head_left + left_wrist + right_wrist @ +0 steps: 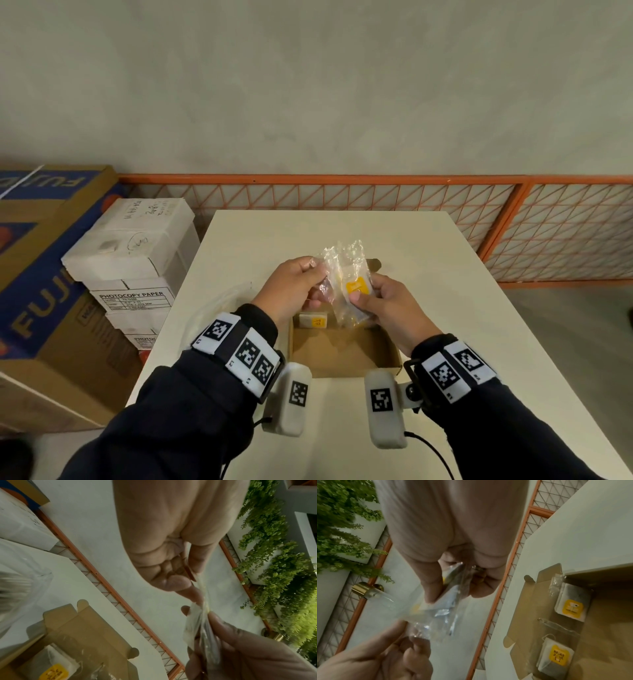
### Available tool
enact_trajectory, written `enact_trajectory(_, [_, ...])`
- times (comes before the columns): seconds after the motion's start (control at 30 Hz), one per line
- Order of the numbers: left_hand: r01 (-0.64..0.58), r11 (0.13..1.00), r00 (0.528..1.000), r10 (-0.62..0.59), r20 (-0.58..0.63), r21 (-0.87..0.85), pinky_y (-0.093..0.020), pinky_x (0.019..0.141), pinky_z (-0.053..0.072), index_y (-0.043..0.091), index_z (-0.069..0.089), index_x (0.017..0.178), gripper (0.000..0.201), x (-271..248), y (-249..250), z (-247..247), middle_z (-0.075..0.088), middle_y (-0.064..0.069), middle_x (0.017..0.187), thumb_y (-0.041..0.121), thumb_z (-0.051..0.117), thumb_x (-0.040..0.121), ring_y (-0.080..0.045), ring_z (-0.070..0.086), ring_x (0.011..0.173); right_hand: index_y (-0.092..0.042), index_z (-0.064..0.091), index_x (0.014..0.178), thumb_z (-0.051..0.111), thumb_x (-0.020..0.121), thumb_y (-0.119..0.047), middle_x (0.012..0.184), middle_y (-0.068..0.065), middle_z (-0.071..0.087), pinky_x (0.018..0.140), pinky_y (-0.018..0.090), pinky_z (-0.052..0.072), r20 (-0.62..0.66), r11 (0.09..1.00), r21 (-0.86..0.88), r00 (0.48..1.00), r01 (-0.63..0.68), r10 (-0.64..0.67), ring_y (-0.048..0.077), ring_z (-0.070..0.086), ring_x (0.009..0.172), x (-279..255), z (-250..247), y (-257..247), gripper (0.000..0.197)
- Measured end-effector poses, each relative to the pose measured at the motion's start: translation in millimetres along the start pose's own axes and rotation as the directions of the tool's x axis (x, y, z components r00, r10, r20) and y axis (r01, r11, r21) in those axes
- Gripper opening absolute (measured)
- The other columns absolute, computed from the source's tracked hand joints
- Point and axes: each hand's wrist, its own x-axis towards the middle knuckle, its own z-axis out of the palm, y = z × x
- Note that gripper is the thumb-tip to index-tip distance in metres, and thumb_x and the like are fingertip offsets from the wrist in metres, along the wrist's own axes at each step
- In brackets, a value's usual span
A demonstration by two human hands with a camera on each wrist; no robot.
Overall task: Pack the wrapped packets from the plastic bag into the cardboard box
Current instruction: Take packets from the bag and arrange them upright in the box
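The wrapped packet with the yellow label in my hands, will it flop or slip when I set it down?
Probably floppy: the packet has crinkled clear film that sags between the left hand and right hand. The glossy wrap looks slippery. It seems light, since fingertips alone pinch it.

1. The cardboard box (pixel 346 356) sits on the table (pixel 445 308), nearest the person.
2. Two packets (pixel 570 605) lie inside the box.
3. A stack of cartons (pixel 137 260) stands at nine o'clock, beside the table.
4. A mesh fence (pixel 342 198) runs behind at twelve.

Two clear-wrapped, yellow-labelled packets (pixel 570 607) (pixel 556 657) are lying in one open brown cardboard box (pixel 607 635); another packet (pixel 356 291) is sitting between two hands.
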Motion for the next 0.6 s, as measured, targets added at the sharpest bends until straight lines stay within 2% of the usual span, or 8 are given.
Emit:
enact_trajectory(0.1, [0.008, 0.999, 1.000, -0.008, -0.002, 0.054, -0.016, 0.046, 0.041, 0.014, 0.047, 0.066, 0.031, 1, -3, -4, 0.047, -0.002, 0.062, 0.010, 0.044, 0.096, -0.002, 0.049, 0.040, -0.011, 0.063, 0.088, 0.061, 0.086, -0.006, 0.081, 0.008, 0.069, 0.067, 0.035, 0.055, 0.010, 0.998, 0.006, 0.998, -0.059, 0.059, 0.020, 0.066, 0.069, 2, 4, 1, 0.006])
enact_trajectory(0.2, [0.035, 0.999, 0.999, -0.035, -0.018, 0.025, -0.016, 0.048, 0.042, 0.015, 0.055, 0.072, 0.027, 0, -8, -9, 0.054, 0.000, 0.064, 0.019, 0.045, 0.097, -0.004, 0.052, 0.047, -0.005, 0.062, 0.100, 0.060, 0.087, -0.007, 0.089, 0.013, 0.069, 0.073, 0.037, 0.056, -0.012, 0.996, 0.004, 0.996, -0.086, 0.086, 0.026, 0.066, 0.077, 5, 6, 4, 0.013])
enact_trajectory(0.3, [0.073, 0.997, 0.996, -0.073, -0.047, -0.016, -0.019, 0.056, 0.042, 0.017, 0.061, 0.085, 0.024, 0, -15, -19, 0.066, 0.004, 0.076, 0.027, 0.043, 0.098, -0.007, 0.056, 0.060, -0.004, 0.061, 0.106, 0.059, 0.088, -0.008, 0.096, 0.015, 0.069, 0.081, 0.043, 0.054, -0.091, 0.995, -0.007, 0.991, -0.097, 0.096, 0.027, 0.066, 0.083, 7, 4, 9, 0.018])
enact_trajectory(0.37, [0.104, 0.986, 0.989, -0.088, -0.122, 0.133, -0.025, 0.065, 0.041, 0.015, 0.061, 0.084, 0.025, 4, -31, -34, 0.065, -0.003, 0.084, 0.027, 0.043, 0.097, -0.015, 0.055, 0.072, -0.003, 0.061, 0.108, 0.059, 0.089, -0.010, 0.104, 0.019, 0.069, 0.089, 0.048, 0.051, -0.136, 0.994, -0.004, 0.985, -0.109, 0.107, 0.034, 0.065, 0.094, 9, 0, 12, 0.021])
enact_trajectory(0.43, [0.181, 0.893, 0.978, -0.119, -0.172, 0.412, -0.030, 0.073, 0.039, 0.013, 0.057, 0.079, 0.026, 11, -55, -53, 0.056, -0.007, 0.080, 0.024, 0.041, 0.095, -0.020, 0.051, 0.079, -0.004, 0.060, 0.113, 0.058, 0.089, -0.011, 0.109, 0.020, 0.068, 0.092, 0.050, 0.050, -0.153, 0.993, -0.004, 0.981, -0.118, 0.116, 0.037, 0.064, 0.101, 9, -4, 15, 0.025])
enact_trajectory(0.47, [0.247, 0.790, 0.969, -0.187, -0.163, 0.561, -0.031, 0.078, 0.039, 0.010, 0.060, 0.083, 0.029, 12, -68, -60, 0.056, -0.008, 0.082, 0.023, 0.038, 0.096, -0.022, 0.052, 0.083, -0.004, 0.060, 0.115, 0.058, 0.089, -0.012, 0.110, 0.019, 0.068, 0.093, 0.050, 0.050, -0.154, 0.992, -0.002, 0.980, -0.126, 0.124, 0.036, 0.063, 0.103, 8, -6, 16, 0.027])
enact_trajectory(0.53, [0.330, 0.586, 0.930, -0.337, -0.148, 0.741, -0.032, 0.092, 0.039, 0.001, 0.063, 0.107, 0.037, 16, -95, -70, 0.062, -0.014, 0.107, 0.019, 0.031, 0.099, -0.028, 0.056, 0.102, -0.004, 0.058, 0.119, 0.058, 0.089, -0.012, 0.111, 0.018, 0.067, 0.094, 0.049, 0.050, -0.155, 0.989, 0.012, 0.977, -0.144, 0.145, 0.035, 0.064, 0.104, 7, -6, 19, 0.030])
enact_trajectory(0.6, [0.360, 0.465, 0.905, -0.384, -0.183, 0.809, -0.033, 0.106, 0.034, 0.000, 0.050, 0.129, 0.039, 14, -113, -76, 0.051, -0.015, 0.134, 0.018, 0.033, 0.099, -0.029, 0.047, 0.123, -0.003, 0.059, 0.116, 0.058, 0.089, -0.011, 0.109, 0.019, 0.068, 0.092, 0.049, 0.051, -0.152, 0.989, -0.001, 0.978, -0.146, 0.145, 0.034, 0.065, 0.100, 6, -5, 21, 0.028])
